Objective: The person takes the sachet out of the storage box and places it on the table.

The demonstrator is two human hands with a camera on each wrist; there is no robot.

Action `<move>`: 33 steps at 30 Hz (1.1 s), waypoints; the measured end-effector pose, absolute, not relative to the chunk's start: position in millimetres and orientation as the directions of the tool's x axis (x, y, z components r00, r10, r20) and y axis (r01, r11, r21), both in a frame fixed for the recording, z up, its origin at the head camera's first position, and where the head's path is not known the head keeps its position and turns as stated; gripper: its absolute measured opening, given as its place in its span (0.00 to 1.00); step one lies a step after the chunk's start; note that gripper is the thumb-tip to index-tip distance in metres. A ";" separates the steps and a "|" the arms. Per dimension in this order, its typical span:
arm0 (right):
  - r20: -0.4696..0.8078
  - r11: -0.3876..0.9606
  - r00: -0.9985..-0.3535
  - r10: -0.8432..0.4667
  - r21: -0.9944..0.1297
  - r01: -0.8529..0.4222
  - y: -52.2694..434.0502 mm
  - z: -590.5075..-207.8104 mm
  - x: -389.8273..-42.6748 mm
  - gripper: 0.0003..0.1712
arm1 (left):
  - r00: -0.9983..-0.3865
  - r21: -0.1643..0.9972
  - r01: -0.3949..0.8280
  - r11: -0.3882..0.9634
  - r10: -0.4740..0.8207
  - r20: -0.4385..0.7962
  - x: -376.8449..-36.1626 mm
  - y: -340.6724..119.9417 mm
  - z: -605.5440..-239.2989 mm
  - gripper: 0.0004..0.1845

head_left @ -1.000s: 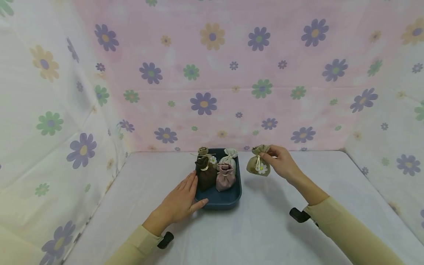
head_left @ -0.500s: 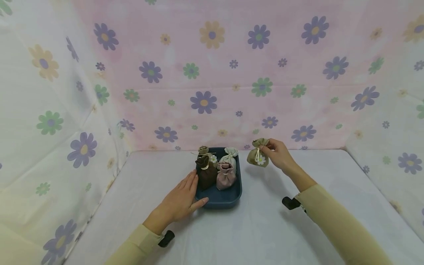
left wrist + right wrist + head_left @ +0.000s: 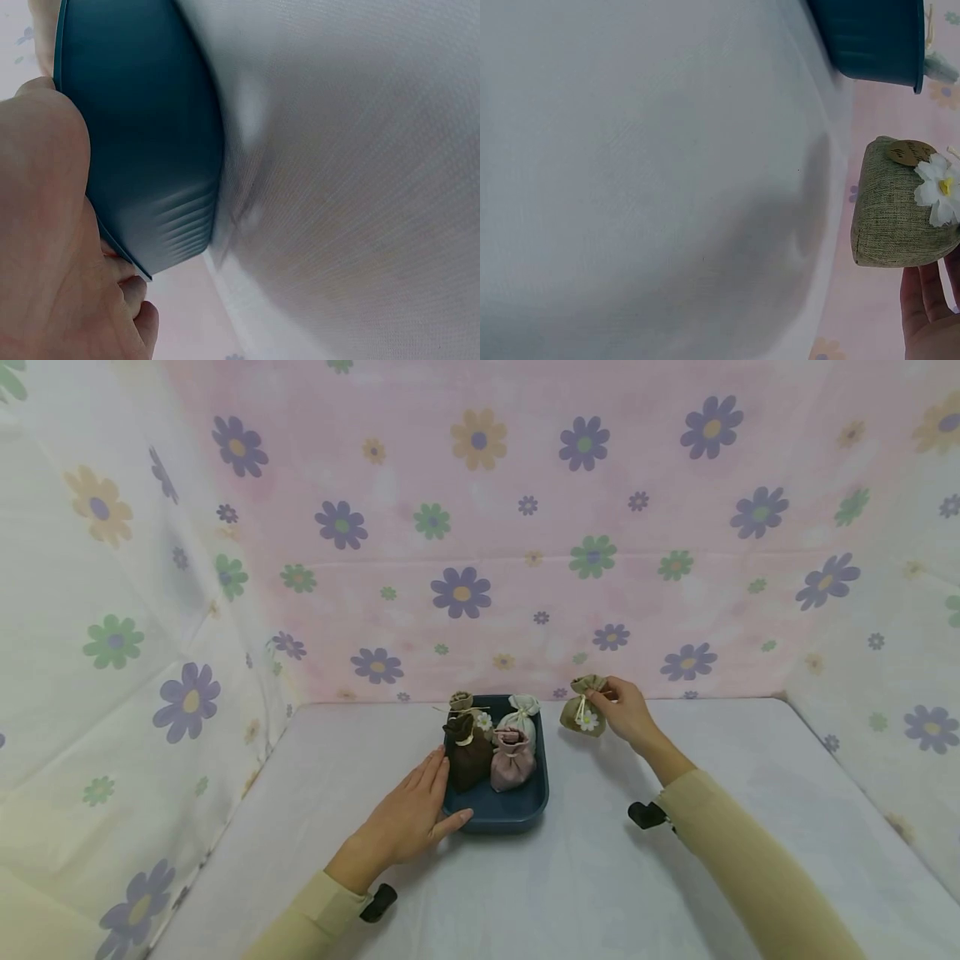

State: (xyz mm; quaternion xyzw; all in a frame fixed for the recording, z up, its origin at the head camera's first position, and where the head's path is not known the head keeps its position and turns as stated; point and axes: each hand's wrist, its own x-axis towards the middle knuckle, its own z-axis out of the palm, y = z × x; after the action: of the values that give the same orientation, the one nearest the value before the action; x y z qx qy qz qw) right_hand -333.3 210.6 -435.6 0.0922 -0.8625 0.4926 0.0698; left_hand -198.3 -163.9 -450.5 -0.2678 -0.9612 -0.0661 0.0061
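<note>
Right hand (image 3: 628,713) pinches olive-green burlap drawstring pouch with white daisy (image 3: 582,718) by its tied neck, lifted off white cloth-covered table (image 3: 600,877) at 2 o'clock of dark blue plastic tray (image 3: 498,814), which flat, open-fingered left hand (image 3: 408,818) steadies at 8 o'clock.

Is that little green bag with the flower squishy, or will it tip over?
The small olive burlap pouch probably feels soft: its woven sides bulge. It seems light, since the right hand holds it by its gathered top. Its flat bottom may help it stand.

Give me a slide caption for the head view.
Right hand holds an olive burlap pouch beside the dark blue plastic tray; left hand rests against it.
</note>
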 end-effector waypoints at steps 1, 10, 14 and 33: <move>0.210 0.501 -0.974 -0.087 -0.836 -0.224 210.5 -436.7 -334.6 0.16 | -0.857 0.119 0.514 0.849 0.513 0.045 -198.6 -164.1 -451.5 0.52; 0.195 0.506 -0.978 -0.074 -0.838 -0.205 209.1 -445.4 -345.9 0.14 | -0.859 0.113 0.512 0.851 0.510 0.046 -198.5 -164.8 -452.3 0.51; 0.182 0.506 -0.981 -0.065 -0.841 -0.190 210.5 -449.4 -351.6 0.14 | -0.858 0.105 0.514 0.852 0.513 0.036 -197.8 -164.1 -448.2 0.52; 0.092 0.468 -0.990 -0.103 -0.874 -0.130 223.5 -461.9 -349.2 0.26 | -0.865 0.096 0.500 0.861 0.502 0.007 -197.6 -161.9 -445.7 0.51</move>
State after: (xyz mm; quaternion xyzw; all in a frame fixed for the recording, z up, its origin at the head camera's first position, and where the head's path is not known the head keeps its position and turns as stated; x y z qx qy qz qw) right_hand -349.2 223.5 -461.9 0.0682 -0.8566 0.5114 0.0132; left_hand -197.6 -161.9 -445.7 -0.2596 -0.9645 -0.0475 -0.0091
